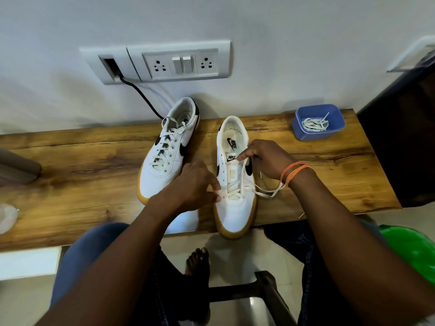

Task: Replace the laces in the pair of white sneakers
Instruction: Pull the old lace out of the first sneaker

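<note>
Two white sneakers with black swooshes and gum soles stand on a wooden shelf [317, 165]. The left sneaker [169, 147] is fully laced. The right sneaker [235, 208] is laced only through its lowest eyelets, toe hanging over the front edge. My right hand [266, 158] pinches a strand of the white lace [266, 192] above the tongue; the lace's other end trails onto the shelf under my wrist. My left hand [195, 184] pinches the lace at the sneaker's lower left eyelets.
A blue plastic box [303, 135] holding another bundled white lace sits at the shelf's back right. A wall socket panel [179, 63] with a black cable is behind the shoes. A dark cabinet stands right, a green object lower right, a stool below.
</note>
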The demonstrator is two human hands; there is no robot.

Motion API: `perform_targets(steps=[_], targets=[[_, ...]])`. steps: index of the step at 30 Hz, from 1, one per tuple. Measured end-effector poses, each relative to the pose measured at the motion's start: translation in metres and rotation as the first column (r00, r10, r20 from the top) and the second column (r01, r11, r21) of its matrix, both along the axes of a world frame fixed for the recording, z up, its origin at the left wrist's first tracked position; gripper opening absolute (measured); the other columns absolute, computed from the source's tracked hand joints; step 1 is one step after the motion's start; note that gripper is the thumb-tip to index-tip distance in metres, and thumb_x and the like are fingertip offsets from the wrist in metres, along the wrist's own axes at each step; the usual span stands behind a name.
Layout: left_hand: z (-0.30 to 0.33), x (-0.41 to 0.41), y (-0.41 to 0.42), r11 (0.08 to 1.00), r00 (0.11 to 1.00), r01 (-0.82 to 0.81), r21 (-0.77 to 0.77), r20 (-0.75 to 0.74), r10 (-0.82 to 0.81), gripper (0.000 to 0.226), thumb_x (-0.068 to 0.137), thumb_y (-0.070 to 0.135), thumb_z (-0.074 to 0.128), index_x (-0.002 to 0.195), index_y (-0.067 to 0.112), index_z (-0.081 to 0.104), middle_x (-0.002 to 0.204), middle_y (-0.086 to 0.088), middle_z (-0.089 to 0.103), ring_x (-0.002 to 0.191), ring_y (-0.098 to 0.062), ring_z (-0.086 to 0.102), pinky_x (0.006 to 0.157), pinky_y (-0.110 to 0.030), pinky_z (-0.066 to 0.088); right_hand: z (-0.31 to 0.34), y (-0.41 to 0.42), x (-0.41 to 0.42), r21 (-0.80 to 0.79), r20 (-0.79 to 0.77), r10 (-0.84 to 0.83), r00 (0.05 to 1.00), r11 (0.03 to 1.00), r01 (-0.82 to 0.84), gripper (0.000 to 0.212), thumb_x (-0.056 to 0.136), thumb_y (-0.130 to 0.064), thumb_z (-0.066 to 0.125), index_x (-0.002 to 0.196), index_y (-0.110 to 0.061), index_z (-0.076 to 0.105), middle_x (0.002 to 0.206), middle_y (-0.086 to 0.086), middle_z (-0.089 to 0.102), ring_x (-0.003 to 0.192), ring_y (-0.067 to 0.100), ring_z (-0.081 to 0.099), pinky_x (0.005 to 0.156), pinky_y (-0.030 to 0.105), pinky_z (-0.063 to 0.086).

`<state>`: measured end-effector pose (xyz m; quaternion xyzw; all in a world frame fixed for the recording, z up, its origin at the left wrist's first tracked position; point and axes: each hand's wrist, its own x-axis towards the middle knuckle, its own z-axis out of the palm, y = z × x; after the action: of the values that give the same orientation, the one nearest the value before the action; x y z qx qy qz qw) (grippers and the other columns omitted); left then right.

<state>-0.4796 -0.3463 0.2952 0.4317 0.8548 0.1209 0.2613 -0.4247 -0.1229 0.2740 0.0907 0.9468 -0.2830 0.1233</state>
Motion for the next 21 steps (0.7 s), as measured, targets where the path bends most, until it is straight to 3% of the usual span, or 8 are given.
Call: perform_targets(steps=[4, 7, 12, 17, 21], targets=[[0.025, 0.008, 0.033, 0.997, 0.976, -0.074, 0.006, -0.207, 0.074, 0.034, 0.085, 0.046, 0.069, 0.111, 0.024, 0.07, 0.123, -0.006, 0.048, 0.12, -0.029, 0.041, 0.097, -0.046, 0.043, 0.002, -0.003, -0.001, -0.059, 0.015, -0.065, 0.998, 0.996, 0.065, 0.036, 0.088, 0.004, 0.058, 0.113, -0.018, 0.074, 0.118, 0.009, 0.067, 0.109, 0.025, 0.061, 0.096, 0.029, 0.047], [0.019, 0.017, 0.052, 0.995, 0.943, -0.082, -0.052, -0.326, 0.061, 0.041, 0.083, 0.05, 0.069, 0.114, 0.024, 0.068, 0.127, -0.007, 0.046, 0.119, -0.031, 0.038, 0.096, -0.046, 0.037, 0.004, -0.003, -0.001, -0.084, -0.007, -0.086, 0.996, 0.993, 0.086, 0.039, 0.086, 0.007, 0.057, 0.114, -0.016, 0.073, 0.116, 0.009, 0.069, 0.109, 0.024, 0.062, 0.091, 0.024, 0.044], [-0.012, 0.017, 0.053, 0.994, 0.931, -0.07, -0.088, -0.363, 0.033, 0.041, 0.082, 0.048, 0.069, 0.115, 0.022, 0.067, 0.126, -0.006, 0.04, 0.118, -0.032, 0.032, 0.086, -0.044, 0.029, 0.005, 0.002, -0.002, -0.169, -0.033, -0.184, 0.982, 0.97, 0.176, 0.04, 0.088, 0.007, 0.052, 0.118, -0.014, 0.071, 0.104, 0.008, 0.072, 0.101, 0.022, 0.065, 0.097, 0.032, 0.049], [-0.015, 0.014, 0.064, 0.997, 0.92, -0.05, -0.054, -0.392, 0.025, 0.032, 0.088, 0.037, 0.058, 0.112, 0.016, 0.064, 0.12, -0.007, 0.042, 0.114, -0.032, 0.034, 0.077, -0.041, 0.02, 0.005, 0.004, -0.006, -0.221, -0.036, -0.214, 0.976, 0.954, 0.201, 0.036, 0.092, 0.003, 0.048, 0.108, -0.015, 0.075, 0.089, -0.005, 0.067, 0.082, 0.005, 0.06, 0.078, 0.015, 0.044], [-0.019, 0.018, 0.063, 0.993, 0.934, -0.026, -0.113, -0.358, -0.016, 0.049, 0.08, 0.05, 0.07, 0.117, 0.02, 0.063, 0.124, -0.006, 0.042, 0.117, -0.031, 0.034, 0.084, -0.043, 0.027, 0.007, 0.006, -0.007, -0.238, -0.02, -0.209, 0.978, 0.951, 0.199, 0.034, 0.091, 0.002, 0.051, 0.107, -0.016, 0.075, 0.082, -0.01, 0.065, 0.076, -0.002, 0.058, 0.07, 0.009, 0.039]])
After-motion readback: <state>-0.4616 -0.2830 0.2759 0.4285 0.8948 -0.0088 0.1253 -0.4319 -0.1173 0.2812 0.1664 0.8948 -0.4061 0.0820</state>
